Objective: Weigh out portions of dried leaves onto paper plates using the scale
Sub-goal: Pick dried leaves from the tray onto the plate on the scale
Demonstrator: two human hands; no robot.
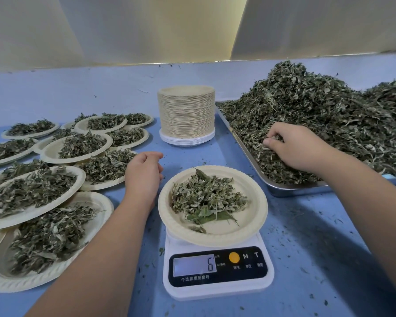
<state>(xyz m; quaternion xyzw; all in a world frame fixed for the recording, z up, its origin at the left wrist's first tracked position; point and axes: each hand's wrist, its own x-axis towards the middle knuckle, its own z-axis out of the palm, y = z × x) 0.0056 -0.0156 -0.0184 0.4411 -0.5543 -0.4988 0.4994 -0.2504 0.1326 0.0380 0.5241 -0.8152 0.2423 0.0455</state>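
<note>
Centrally, a paper plate [253, 209] sits on the white kitchen scale [220, 291], bearing a small portion of dried leaves [206, 197] piled toward its middle. The scale's display [194, 265] reads 6. The scale stands on the blue surface [306, 236], near the front edge of the view.

The right hand [293, 147] reaches out to the right, into the heap of dried leaves [318, 106]; its fingers [272, 140] are curled down into the heap and pinch a tuft of it. The heap fills a metal tray [284, 187] that lies just beside the scale and runs back toward the wall.

The left hand [144, 170] is just left of the plate on the scale, not touching it, fingers loosely curled and holding nothing that shows. Whether it rests on the surface or hangs above it I cannot tell.

Behind the scale, between the tray and the left side, stands a tall stack of empty plates [186, 110], beige ones on top of a few white ones. To the left, many filled plates [49, 156] overlap one another, each carrying its own heap of leaves. Leaf crumbs are scattered over the surface around the scale and the tray.
</note>
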